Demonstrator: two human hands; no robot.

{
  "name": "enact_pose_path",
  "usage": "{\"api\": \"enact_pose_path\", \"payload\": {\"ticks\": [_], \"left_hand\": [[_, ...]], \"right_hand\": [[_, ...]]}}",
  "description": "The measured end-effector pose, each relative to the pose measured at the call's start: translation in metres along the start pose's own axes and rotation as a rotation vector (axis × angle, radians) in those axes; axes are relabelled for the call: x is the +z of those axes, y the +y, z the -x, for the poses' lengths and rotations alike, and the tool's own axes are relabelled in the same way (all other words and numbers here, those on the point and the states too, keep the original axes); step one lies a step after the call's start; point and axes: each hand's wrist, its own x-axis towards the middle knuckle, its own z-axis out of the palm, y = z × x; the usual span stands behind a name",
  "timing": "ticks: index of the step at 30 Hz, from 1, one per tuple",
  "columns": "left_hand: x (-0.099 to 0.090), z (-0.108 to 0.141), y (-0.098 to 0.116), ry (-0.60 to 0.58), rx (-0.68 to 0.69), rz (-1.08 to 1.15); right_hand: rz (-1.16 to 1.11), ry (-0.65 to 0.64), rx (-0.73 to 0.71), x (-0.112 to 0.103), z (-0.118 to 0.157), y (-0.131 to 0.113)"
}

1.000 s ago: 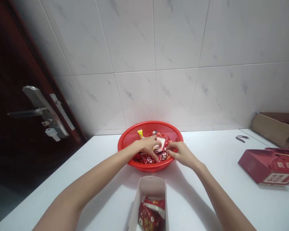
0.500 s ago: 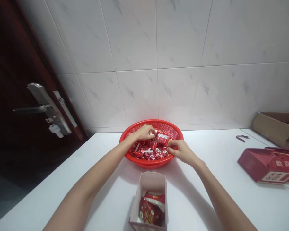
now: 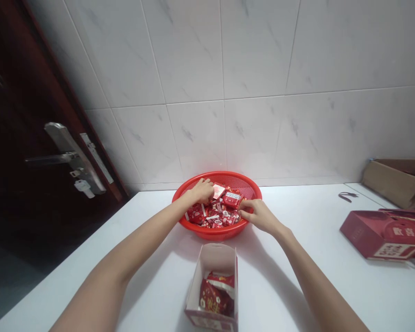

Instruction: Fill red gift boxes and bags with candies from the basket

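Head cam is catching a pretty small change: the left hand (image 3: pixel 201 190) is sitting a bit further left over the back of the red basket (image 3: pixel 214 235) than it was half a second ago, so a pale-faced square packet (image 3: pixel 218 191) is now showing more fully beside its fingers. Those fingers are curling down into the pile, and I can't tell if they're gripping anything. Meanwhile the right hand (image 3: pixel 261 216) is staying by the right rim, thumb and forefinger parting slightly next to a red packet with a white label (image 3: pixel 232 200); can't tell if it's pinching that either. Nearer the camera, the open box (image 3: pixel 217 256) is standing on the counter (image 3: pixel 297 207), holding the same red packets (image 3: pixel 212 297) as before. So imo the work is happening inside the basket, and the box isn't gaining anything.
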Motion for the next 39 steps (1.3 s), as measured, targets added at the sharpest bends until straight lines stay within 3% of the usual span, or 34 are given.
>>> {"api": "enact_pose_path", "payload": {"ticks": [3, 9, 12, 15, 20, 26, 29, 35, 39], "left_hand": [[-0.003, 0.004, 0.002, -0.026, 0.023, -0.044], [-0.008, 0.01, 0.015, 0.005, -0.084, -0.052], [-0.007, 0.011, 0.028, -0.14, 0.021, 0.085], [-0.002, 0.01, 0.033, -0.318, -0.004, 0.188], [0.006, 0.002, 0.032, -0.27, -0.108, 0.122], [0.006, -0.004, 0.026, -0.317, -0.165, 0.178], [0.008, -0.003, 0.013, -0.263, -0.197, 0.251], [0.006, 0.003, -0.018, -0.035, -0.177, 0.308], [-0.005, 0.016, -0.031, 0.102, -0.257, 0.535]], "right_hand": [[0.005, -0.003, 0.003, 0.0, 0.0, 0.001], [0.019, 0.011, 0.007, 0.001, -0.001, 0.004], [0.02, 0.007, -0.002, 0.001, -0.001, 0.004], [0.018, 0.0, 0.0, 0.001, -0.001, 0.003], [0.031, 0.004, 0.008, 0.001, -0.001, 0.003], [0.055, 0.005, -0.019, 0.001, 0.0, 0.004], [0.056, 0.008, -0.021, 0.001, -0.001, 0.004], [0.051, 0.001, -0.006, 0.001, -0.001, 0.004], [0.057, -0.004, -0.006, 0.0, -0.001, 0.003]]}}
